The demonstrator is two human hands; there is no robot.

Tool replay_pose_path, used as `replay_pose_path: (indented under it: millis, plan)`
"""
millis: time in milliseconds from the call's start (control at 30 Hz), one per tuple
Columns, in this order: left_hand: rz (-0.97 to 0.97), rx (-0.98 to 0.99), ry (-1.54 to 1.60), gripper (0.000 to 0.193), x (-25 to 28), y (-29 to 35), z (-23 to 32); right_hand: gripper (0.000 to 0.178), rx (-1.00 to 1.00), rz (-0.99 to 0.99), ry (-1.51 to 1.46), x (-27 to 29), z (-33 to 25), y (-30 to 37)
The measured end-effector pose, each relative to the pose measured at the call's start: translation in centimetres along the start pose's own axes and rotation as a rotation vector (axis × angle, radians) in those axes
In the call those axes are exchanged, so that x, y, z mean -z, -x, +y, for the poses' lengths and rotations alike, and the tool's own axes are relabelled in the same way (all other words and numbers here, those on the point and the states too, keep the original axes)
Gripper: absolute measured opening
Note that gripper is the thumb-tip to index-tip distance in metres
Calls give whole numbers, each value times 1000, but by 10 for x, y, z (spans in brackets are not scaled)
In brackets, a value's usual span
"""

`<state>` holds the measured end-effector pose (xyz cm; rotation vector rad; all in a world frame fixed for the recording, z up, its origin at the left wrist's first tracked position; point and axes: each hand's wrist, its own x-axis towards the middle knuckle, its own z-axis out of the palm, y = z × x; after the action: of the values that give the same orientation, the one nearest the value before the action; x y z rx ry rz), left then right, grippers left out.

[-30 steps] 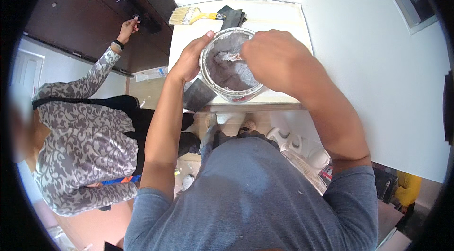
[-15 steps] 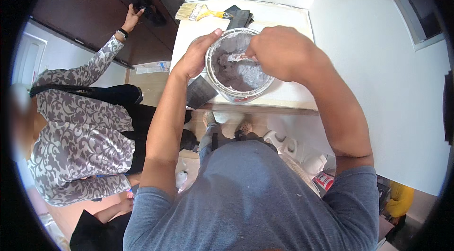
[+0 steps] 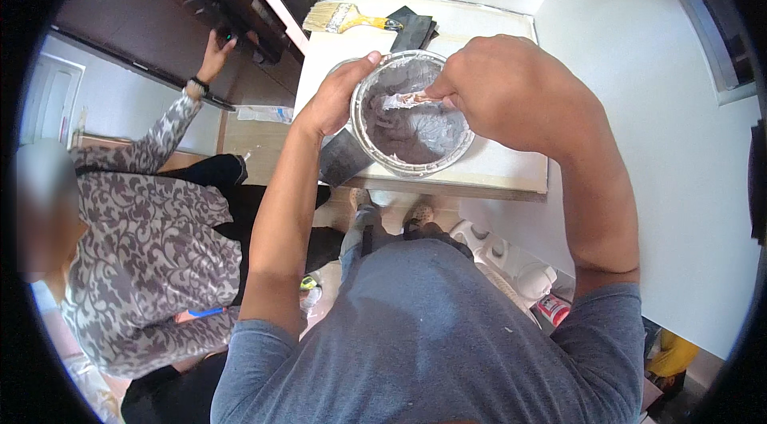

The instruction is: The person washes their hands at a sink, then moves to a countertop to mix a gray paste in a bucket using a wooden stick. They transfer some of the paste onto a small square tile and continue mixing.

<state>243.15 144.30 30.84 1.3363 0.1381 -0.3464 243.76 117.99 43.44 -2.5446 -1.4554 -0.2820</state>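
One tool [image 3: 406, 100] in right fingers [image 3: 444, 87]; tub [image 3: 414, 170] beneath

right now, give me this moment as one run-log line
left hand: against bucket | right hand: gripping paste-coated tool | bucket: grey paste inside | tabletop: paintbrush, dark flat pieces

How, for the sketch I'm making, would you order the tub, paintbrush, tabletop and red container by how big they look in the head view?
1. Tabletop, largest
2. Tub
3. Paintbrush
4. Red container, smallest

The red container sits lower, apparently farther from the camera, so its true size is unsure.
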Motion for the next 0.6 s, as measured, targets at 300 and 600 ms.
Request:
replay_pose_path:
  millis: [300, 600]
  plan:
    - [73, 161, 19, 57, 19, -38, 19, 21, -320, -632, -166, -53, 14, -75]
    - [-15, 219, 64, 57, 39, -64, 32, 21, -257, -213, -194, -5, 53, -83]
